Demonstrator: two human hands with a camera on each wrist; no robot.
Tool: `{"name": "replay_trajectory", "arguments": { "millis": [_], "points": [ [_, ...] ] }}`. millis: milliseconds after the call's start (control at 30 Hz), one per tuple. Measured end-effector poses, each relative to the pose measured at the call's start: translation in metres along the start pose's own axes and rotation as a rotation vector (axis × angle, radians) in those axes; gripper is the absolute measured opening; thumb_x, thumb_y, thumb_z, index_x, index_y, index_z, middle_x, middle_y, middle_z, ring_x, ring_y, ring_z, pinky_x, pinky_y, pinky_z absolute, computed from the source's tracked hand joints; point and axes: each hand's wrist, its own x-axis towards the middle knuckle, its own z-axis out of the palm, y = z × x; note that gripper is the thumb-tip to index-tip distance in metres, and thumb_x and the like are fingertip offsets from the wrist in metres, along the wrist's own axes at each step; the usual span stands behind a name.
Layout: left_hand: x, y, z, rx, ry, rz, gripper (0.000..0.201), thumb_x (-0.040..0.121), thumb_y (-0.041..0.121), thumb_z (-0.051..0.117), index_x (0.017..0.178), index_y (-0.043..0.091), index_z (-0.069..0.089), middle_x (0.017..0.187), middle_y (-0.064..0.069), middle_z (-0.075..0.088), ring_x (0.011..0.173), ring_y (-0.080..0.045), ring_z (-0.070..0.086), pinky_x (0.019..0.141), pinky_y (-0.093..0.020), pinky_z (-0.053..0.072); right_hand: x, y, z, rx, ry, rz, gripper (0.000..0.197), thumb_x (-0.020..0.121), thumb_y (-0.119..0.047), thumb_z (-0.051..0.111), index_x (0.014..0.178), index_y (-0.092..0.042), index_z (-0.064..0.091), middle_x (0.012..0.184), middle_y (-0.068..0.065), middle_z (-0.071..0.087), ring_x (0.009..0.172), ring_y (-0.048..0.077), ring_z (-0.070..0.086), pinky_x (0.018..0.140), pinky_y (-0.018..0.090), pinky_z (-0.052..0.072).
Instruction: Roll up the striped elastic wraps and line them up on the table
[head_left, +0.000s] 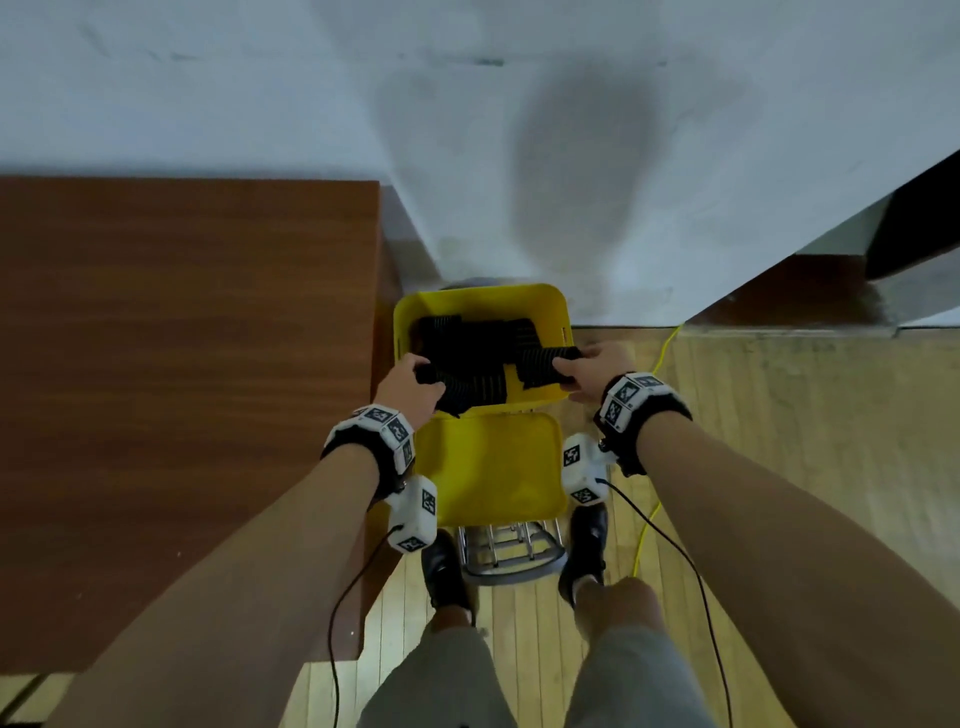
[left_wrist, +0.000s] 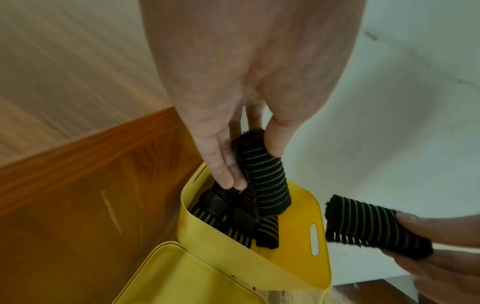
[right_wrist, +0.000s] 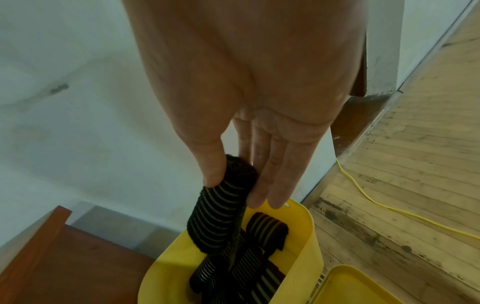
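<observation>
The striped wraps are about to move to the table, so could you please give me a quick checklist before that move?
1. Left hand grips a black striped elastic wrap: ok.
2. Right hand grips another striped wrap: ok.
3. Held wraps free of the pile in the yellow plastic bin: cannot tell.
4. Brown wooden table within reach at the left: ok.
5. Wraps rolled: not ok.
6. Yellow lid out of the way: ok.

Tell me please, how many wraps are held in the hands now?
2. One striped wrap is pinched by the left hand; another wrap by the right hand. More lie piled in the yellow bin, partly hidden.
</observation>
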Motion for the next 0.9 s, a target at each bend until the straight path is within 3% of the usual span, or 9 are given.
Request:
{"name": "replay_trajectory", "arguments": {
  "millis": [133, 267, 367, 567, 633, 700, 767, 800, 900],
  "points": [
    [0.033, -0.001, 0.006, -0.021, 0.074, -0.061, 0.031, 0.096, 0.016, 0.070, 0.124, 0.019, 0.057, 0.105, -0.006, 0.065, 0.089, -0.032, 0.072, 0.082, -0.050, 0.062, 0.036, -0.002, 0.006, -0.068, -0.069, 0.050, 0.031, 0.093, -0.027, 0.076, 0.113, -0.006, 0.066, 0.085, 0.005, 0.073, 0.089, 0.025, 0.076, 0.086, 0.049, 0.063],
    [0.076, -0.005, 0.019, -0.100, 0.148, -0.082, 0.033, 0.094, 0.012, 0.072, 0.125, 0.019, 0.061, 0.115, -0.008, 0.065, 0.077, -0.022, 0.070, 0.069, -0.037, 0.061, 0.094, -0.009, 0.024, -0.150, -0.128, 0.034, 0.039, 0.093, -0.031, 0.076, 0.116, -0.001, 0.066, 0.092, 0.012, 0.076, 0.093, 0.031, 0.076, 0.088, 0.052, 0.062],
    [0.102, -0.015, 0.034, -0.128, 0.180, -0.154, 0.034, 0.094, 0.011, 0.072, 0.123, 0.024, 0.059, 0.118, -0.008, 0.066, 0.086, -0.025, 0.074, 0.079, -0.046, 0.063, 0.128, -0.004, 0.047, -0.241, -0.207, 0.021, 0.047, 0.094, -0.031, 0.074, 0.126, 0.001, 0.061, 0.107, 0.019, 0.075, 0.100, 0.035, 0.074, 0.090, 0.055, 0.060],
    [0.130, -0.028, 0.052, -0.233, 0.148, -0.291, 0.040, 0.095, 0.005, 0.070, 0.130, 0.018, 0.058, 0.116, -0.012, 0.065, 0.083, -0.027, 0.075, 0.083, -0.049, 0.062, 0.168, 0.005, 0.065, -0.448, -0.316, 0.046, 0.059, 0.097, -0.031, 0.071, 0.141, 0.004, 0.054, 0.130, 0.026, 0.066, 0.119, 0.041, 0.065, 0.098, 0.056, 0.055],
    [0.139, -0.030, 0.052, -0.183, 0.149, -0.292, 0.040, 0.094, 0.010, 0.072, 0.132, 0.018, 0.060, 0.116, -0.010, 0.064, 0.083, -0.023, 0.072, 0.083, -0.049, 0.063, 0.180, 0.002, 0.068, -0.491, -0.338, 0.062, 0.054, 0.097, -0.033, 0.071, 0.135, 0.003, 0.059, 0.126, 0.026, 0.068, 0.117, 0.040, 0.067, 0.098, 0.053, 0.056],
    [0.147, -0.028, 0.052, -0.105, 0.139, -0.271, 0.041, 0.094, 0.017, 0.073, 0.133, 0.020, 0.060, 0.121, -0.009, 0.063, 0.093, -0.027, 0.070, 0.085, -0.050, 0.062, 0.186, -0.002, 0.071, -0.529, -0.330, 0.053, 0.026, 0.097, -0.034, 0.071, 0.104, -0.008, 0.071, 0.098, 0.021, 0.074, 0.095, 0.037, 0.072, 0.094, 0.039, 0.058],
    [0.157, -0.029, 0.054, -0.002, 0.115, -0.248, 0.041, 0.095, 0.020, 0.071, 0.134, 0.019, 0.060, 0.126, -0.010, 0.063, 0.106, -0.033, 0.067, 0.091, -0.046, 0.059, 0.196, -0.001, 0.077, -0.591, -0.340, 0.075, 0.039, 0.097, -0.033, 0.070, 0.069, -0.017, 0.050, 0.070, 0.009, 0.056, 0.072, 0.028, 0.059, 0.080, 0.032, 0.054],
    [0.162, -0.030, 0.055, 0.062, 0.097, -0.237, 0.041, 0.096, 0.020, 0.070, 0.135, 0.018, 0.060, 0.127, -0.011, 0.064, 0.109, -0.033, 0.066, 0.091, -0.040, 0.057, 0.202, 0.001, 0.083, -0.605, -0.358, 0.059, 0.041, 0.095, -0.032, 0.072, 0.067, -0.017, 0.045, 0.070, 0.007, 0.054, 0.072, 0.026, 0.057, 0.080, 0.034, 0.055],
    [0.176, -0.034, 0.062, 0.218, 0.019, -0.242, 0.042, 0.097, 0.018, 0.068, 0.138, 0.014, 0.058, 0.133, -0.012, 0.063, 0.117, -0.032, 0.063, 0.087, -0.034, 0.050, 0.210, 0.000, 0.103, -0.679, -0.424, 0.037, 0.026, 0.090, -0.031, 0.077, 0.085, -0.013, 0.058, 0.091, 0.010, 0.063, 0.083, 0.026, 0.061, 0.087, 0.038, 0.059]
  ]
}}
